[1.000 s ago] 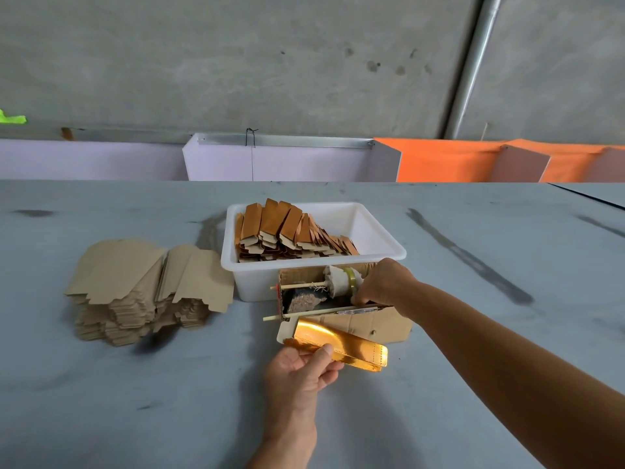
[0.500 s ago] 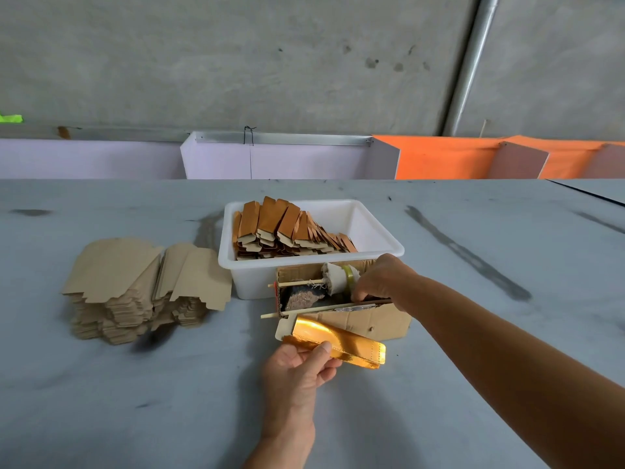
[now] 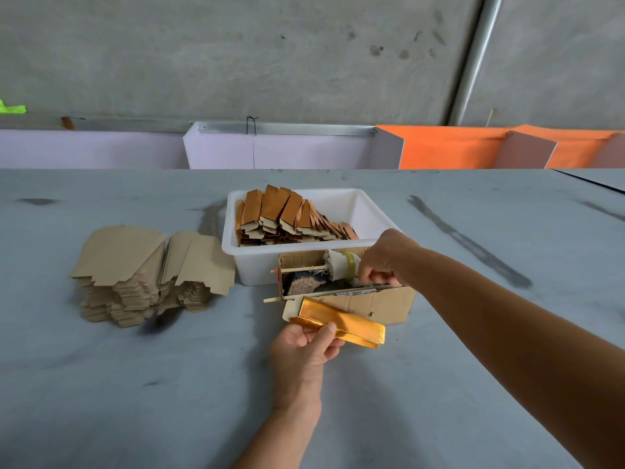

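My left hand pinches the near end of a shiny gold folded sleeve, held just above the table in front of a small cardboard box. Inside that box a tape roll sits on a wooden stick, with a second stick along the box's front edge. My right hand reaches into the box from the right, its fingers curled at the tape roll's right end. What those fingertips hold is too small to tell.
A white plastic tub behind the box holds several folded gold-brown sleeves. A stack of flat brown card blanks lies to the left on the grey table. White and orange dividers stand along the far edge.
My right hand has shifted slightly at the tape roll, its fingers now showing below the roll's end. The left hand keeps the gold sleeve in about the same place.
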The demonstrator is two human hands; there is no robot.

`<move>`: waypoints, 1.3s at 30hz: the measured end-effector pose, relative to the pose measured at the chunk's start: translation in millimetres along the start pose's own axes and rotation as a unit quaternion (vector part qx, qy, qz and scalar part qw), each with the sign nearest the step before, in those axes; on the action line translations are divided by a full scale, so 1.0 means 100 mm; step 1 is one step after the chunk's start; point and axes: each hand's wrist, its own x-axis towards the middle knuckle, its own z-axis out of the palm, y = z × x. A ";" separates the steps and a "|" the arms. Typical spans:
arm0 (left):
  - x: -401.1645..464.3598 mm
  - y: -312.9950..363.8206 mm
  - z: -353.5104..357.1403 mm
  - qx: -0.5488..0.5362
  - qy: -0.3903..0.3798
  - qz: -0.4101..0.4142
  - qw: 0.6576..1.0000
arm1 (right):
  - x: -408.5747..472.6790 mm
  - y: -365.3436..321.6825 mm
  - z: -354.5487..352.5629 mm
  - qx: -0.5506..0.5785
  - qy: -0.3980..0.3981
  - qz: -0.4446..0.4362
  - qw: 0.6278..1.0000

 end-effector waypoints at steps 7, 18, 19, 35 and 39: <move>0.01 -0.01 0.07 0.015 -0.005 0.020 1.000 | -0.08 -0.02 -0.05 0.084 -0.012 0.015 0.996; 0.01 -0.08 0.11 0.002 0.012 0.026 1.000 | -0.19 0.12 -0.02 0.144 0.015 0.015 0.989; 0.01 -0.08 0.11 -0.001 0.012 0.026 1.000 | -0.22 0.13 -0.02 0.152 0.017 0.012 0.988; -0.01 -0.06 0.09 -0.007 0.014 0.021 1.000 | -0.59 0.49 0.14 0.254 0.050 -0.039 0.965; -0.02 -0.06 0.09 -0.004 0.016 0.019 1.000 | -0.59 0.54 0.19 0.251 0.067 -0.055 0.964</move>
